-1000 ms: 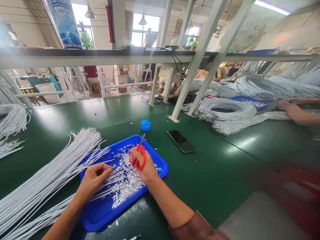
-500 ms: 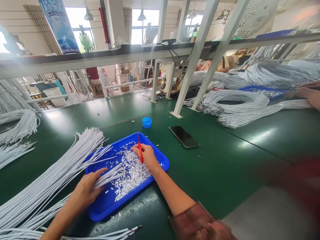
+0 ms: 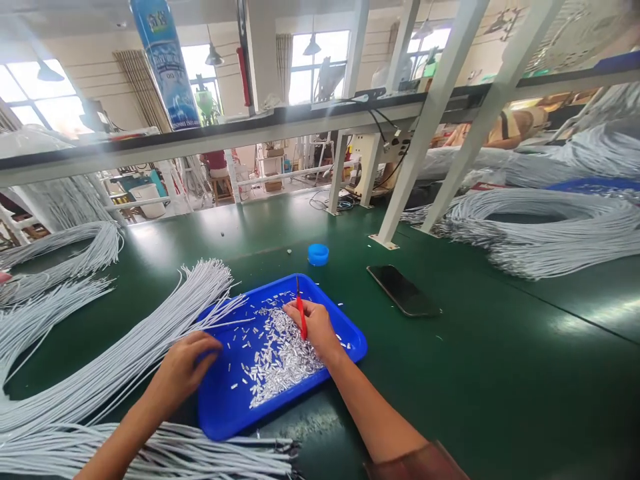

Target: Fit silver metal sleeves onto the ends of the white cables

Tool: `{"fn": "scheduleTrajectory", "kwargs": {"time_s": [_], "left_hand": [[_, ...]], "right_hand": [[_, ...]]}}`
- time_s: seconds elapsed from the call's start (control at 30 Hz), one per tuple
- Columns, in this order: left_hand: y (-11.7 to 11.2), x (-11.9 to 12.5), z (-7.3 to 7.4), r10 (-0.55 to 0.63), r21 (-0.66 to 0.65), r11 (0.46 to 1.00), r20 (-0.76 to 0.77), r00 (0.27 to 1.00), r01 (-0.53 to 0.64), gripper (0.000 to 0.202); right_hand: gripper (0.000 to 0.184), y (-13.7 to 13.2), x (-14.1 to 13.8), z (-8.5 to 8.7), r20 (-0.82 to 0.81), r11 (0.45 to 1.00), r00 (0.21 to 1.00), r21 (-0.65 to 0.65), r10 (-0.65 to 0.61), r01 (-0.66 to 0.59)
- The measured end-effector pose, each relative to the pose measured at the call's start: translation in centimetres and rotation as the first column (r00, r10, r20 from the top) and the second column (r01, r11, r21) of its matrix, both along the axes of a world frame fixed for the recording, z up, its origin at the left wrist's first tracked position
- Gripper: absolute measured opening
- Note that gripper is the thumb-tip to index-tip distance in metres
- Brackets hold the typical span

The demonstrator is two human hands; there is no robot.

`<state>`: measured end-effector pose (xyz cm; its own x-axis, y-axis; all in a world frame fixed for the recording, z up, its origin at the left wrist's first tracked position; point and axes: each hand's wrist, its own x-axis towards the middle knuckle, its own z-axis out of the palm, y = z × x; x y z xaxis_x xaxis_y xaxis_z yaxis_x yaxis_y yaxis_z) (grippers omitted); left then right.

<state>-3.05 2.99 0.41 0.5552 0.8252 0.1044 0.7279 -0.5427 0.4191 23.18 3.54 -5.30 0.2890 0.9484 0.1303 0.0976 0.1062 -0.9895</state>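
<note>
A blue tray lies on the green table and holds a heap of small silvery cut pieces. My right hand rests over that heap, closed round red-handled scissors whose blades point away from me. My left hand sits at the tray's left edge with its fingers curled onto the white cords that fan out to the left; what lies under the fingers is hidden. Another bundle of white cords lies in front of the tray.
A blue cap and a black phone lie beyond the tray. Large coils of white cord fill the right side, more cords the far left. Slanted white frame legs stand on the table.
My left hand has drawn the cord ends off the tray to its left edge. My right hand turned the scissors edge-on and settled on the heap. The view swung left.
</note>
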Motion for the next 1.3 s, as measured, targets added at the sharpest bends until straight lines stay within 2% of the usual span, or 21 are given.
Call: {"fn": "scheduleTrajectory", "kwargs": {"time_s": [0.07, 0.13, 0.23, 0.33, 0.4, 0.43, 0.47, 0.53, 0.57, 0.63, 0.77, 0.83, 0.87, 0.97, 1.0, 1.07, 1.1, 1.17, 1.23, 1.27, 1.3], "left_hand": [[2.3, 2.2, -1.1, -0.030, 0.129, 0.991, -0.009, 0.999, 0.031, 0.026], [4.2, 4.2, -2.1, -0.066, 0.151, 0.986, -0.051, 0.996, 0.073, 0.034], [5.7, 6.1, -3.0, -0.008, 0.070, 0.997, -0.019, 1.000, 0.010, 0.026], [5.9, 6.3, -3.2, 0.054, 0.029, 0.998, 0.052, 0.997, -0.055, 0.018], [5.3, 6.0, -3.0, 0.128, -0.108, 0.988, 0.187, 0.974, -0.109, 0.022], [4.9, 5.8, -2.9, 0.204, -0.260, 0.958, 0.311, 0.928, -0.124, 0.025], [4.5, 5.6, -2.7, 0.290, -0.414, 0.905, 0.417, 0.862, -0.104, 0.028], [3.8, 5.3, -2.3, 0.437, -0.610, 0.792, 0.542, 0.718, -0.022, 0.031], [3.5, 5.3, -2.2, 0.475, -0.652, 0.758, 0.568, 0.672, 0.016, 0.031], [3.2, 5.2, -2.0, 0.506, -0.686, 0.725, 0.589, 0.630, 0.060, 0.030], [3.1, 5.2, -2.3, 0.508, -0.711, 0.699, 0.574, 0.642, 0.082, 0.030], [3.1, 5.3, -2.6, 0.476, -0.683, 0.727, 0.575, 0.666, 0.070, 0.028], [3.0, 5.3, -2.6, 0.439, -0.638, 0.769, 0.580, 0.687, 0.048, 0.026], [2.6, 5.6, -2.5, 0.276, -0.365, 0.929, 0.566, 0.777, -0.065, 0.017], [2.5, 5.7, -2.4, 0.230, -0.261, 0.961, 0.551, 0.802, -0.095, 0.014], [2.2, 5.9, -2.2, 0.183, -0.151, 0.981, 0.540, 0.822, -0.119, 0.014], [2.1, 5.9, -2.1, 0.185, -0.174, 0.979, 0.553, 0.813, -0.105, 0.015], [2.1, 5.9, -2.0, 0.242, -0.368, 0.930, 0.591, 0.770, -0.010, 0.021], [2.4, 5.7, -2.0, 0.345, -0.614, 0.777, 0.599, 0.722, 0.138, 0.026], [2.5, 5.6, -2.0, 0.395, -0.694, 0.692, 0.592, 0.702, 0.196, 0.028], [2.6, 5.5, -2.0, 0.440, -0.741, 0.632, 0.584, 0.682, 0.227, 0.028]], "right_hand": [[0.027, -0.2, -0.1, 0.2, 0.029, 1.000, 1.000, -0.007, 0.001, -0.001], [0.028, -0.3, -0.2, 0.4, 0.066, 1.000, 0.998, -0.002, 0.013, -0.013], [0.032, -0.7, -0.5, 1.1, 0.188, 0.999, 0.981, -0.005, 0.053, -0.053], [0.030, -1.2, -0.8, 1.9, 0.371, 0.996, 0.925, -0.037, 0.087, -0.079], [0.028, -1.5, -1.2, 2.4, 0.472, 0.989, 0.869, -0.085, 0.145, -0.119], [0.029, -1.6, -1.3, 2.5, 0.509, 0.983, 0.841, -0.118, 0.184, -0.143], [0.031, -1.8, -1.5, 2.5, 0.535, 0.974, 0.814, -0.153, 0.225, -0.169], [0.036, -1.9, -1.9, 2.3, 0.562, 0.955, 0.774, -0.206, 0.293, -0.213], [0.038, -1.9, -2.1, 2.1, 0.566, 0.949, 0.763, -0.220, 0.314, -0.227], [0.041, -2.0, -2.4, 1.8, 0.566, 0.939, 0.750, -0.233, 0.343, -0.254], [0.042, -1.9, -2.8, 1.3, 0.571, 0.928, 0.732, -0.249, 0.372, -0.277], [0.042, -1.9, -2.8, 1.1, 0.569, 0.924, 0.728, -0.256, 0.382, -0.284], [0.043, -1.9, -2.8, 1.1, 0.568, 0.923, 0.728, -0.259, 0.383, -0.284], [0.044, -2.0, -2.7, 0.8, 0.576, 0.927, 0.728, -0.271, 0.372, -0.260], [0.045, -2.0, -2.6, 0.8, 0.578, 0.929, 0.729, -0.274, 0.367, -0.250], [0.045, -2.0, -2.7, 0.6, 0.573, 0.929, 0.733, -0.278, 0.366, -0.246], [0.045, -2.0, -2.8, 0.6, 0.571, 0.929, 0.735, -0.274, 0.366, -0.249], [0.045, -2.0, -3.0, 0.5, 0.587, 0.937, 0.731, -0.248, 0.348, -0.247], [0.044, -2.0, -3.1, 0.6, 0.622, 0.947, 0.715, -0.211, 0.320, -0.241], [0.042, -1.9, -3.1, 0.6, 0.637, 0.950, 0.705, -0.194, 0.311, -0.244], [0.040, -1.9, -3.1, 0.7, 0.649, 0.950, 0.695, -0.182, 0.310, -0.254]]}}
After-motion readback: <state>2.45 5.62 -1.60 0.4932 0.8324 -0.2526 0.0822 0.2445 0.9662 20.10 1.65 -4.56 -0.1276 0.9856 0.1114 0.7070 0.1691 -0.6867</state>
